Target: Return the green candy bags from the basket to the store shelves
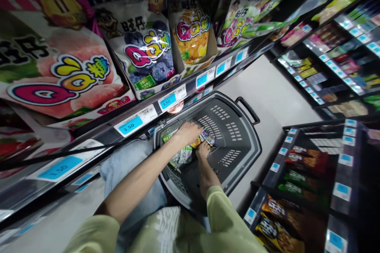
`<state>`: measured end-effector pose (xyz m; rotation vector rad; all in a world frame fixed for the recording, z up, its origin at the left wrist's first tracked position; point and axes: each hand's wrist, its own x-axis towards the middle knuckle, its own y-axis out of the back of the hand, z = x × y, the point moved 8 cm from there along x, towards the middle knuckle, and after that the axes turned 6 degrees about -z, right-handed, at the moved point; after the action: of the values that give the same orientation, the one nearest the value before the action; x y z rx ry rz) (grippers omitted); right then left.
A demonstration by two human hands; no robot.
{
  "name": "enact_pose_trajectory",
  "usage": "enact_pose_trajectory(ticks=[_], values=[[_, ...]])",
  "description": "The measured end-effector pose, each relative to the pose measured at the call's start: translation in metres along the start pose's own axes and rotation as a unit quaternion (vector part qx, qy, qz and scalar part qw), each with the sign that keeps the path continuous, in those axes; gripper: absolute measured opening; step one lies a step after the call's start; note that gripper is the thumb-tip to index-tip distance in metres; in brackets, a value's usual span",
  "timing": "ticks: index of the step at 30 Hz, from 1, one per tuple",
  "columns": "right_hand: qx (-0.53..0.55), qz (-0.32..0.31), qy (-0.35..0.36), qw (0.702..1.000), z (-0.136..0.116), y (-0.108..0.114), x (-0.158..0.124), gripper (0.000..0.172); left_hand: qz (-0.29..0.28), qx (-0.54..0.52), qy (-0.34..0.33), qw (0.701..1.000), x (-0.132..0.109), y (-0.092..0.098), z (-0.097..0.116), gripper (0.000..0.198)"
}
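Note:
Both hands reach down inside a dark grey shopping basket. My left hand is closed at the upper edge of a small colourful snack packet. Close below it, my right hand pinches the same packet's lower edge. The packet is purple, yellow and orange, and the hands partly cover it. Beside and under the hands lies a green and white packet in the basket, along with other green packaging partly hidden by my left arm.
A shelf on the left holds peach, blueberry and orange gummy candy bags above price tags. The basket's handle sticks out at its far right. Snack shelves stand on the right, across a pale floor.

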<state>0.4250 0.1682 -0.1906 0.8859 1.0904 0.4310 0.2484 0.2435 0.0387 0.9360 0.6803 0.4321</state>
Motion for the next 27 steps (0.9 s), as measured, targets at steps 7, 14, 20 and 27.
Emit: enact_pose_trajectory(ticks=[7,14,20,27], values=[[-0.018,-0.019,0.016,1.000,-0.005,0.010,0.008,0.049,0.008,-0.013,0.005,1.000,0.001,0.001,-0.002,0.029],[-0.012,-0.090,0.056,0.994,-0.006,0.031,0.036,0.044,-0.014,-0.004,0.008,1.000,0.003,0.000,-0.003,0.028],[0.030,-0.193,0.091,0.977,-0.010,0.057,0.046,0.041,-0.035,0.011,0.019,0.999,0.009,-0.007,-0.006,0.031],[0.110,-0.247,0.165,0.949,-0.005,0.103,0.025,0.033,-0.059,0.026,0.046,0.997,0.009,-0.015,-0.016,0.035]])
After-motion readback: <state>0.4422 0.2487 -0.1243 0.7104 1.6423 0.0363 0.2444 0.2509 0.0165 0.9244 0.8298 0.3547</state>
